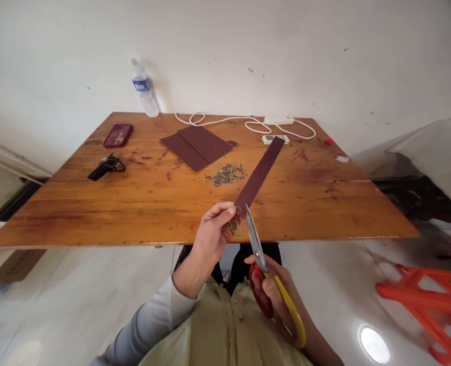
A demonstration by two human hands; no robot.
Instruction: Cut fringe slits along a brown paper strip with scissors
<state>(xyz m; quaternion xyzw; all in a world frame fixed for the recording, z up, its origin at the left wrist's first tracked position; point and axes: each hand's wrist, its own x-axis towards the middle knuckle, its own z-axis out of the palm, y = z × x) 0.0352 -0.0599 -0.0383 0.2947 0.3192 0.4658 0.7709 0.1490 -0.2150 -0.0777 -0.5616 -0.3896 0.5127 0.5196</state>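
My left hand (213, 226) pinches the near end of a long dark brown strip (261, 170), which slants up and away to the right above the table. That held end is cut into a fringe of thin slivers. My right hand (278, 284) grips scissors (256, 244) with one red and one yellow handle loop. The blade tips meet the strip's edge just right of my left thumb. Beyond the hands, a heap of small cut slivers (227, 174) lies on the wooden table (133, 213). Dark brown sheets (197, 147) lie overlapping behind the heap.
A water bottle (144, 89) stands at the back left, near a dark red phone-like case (118, 135) and a black clip-like object (107, 166). A white cable (225, 121) and power strip (278, 120) run along the back. An orange stool (427, 295) stands at right.
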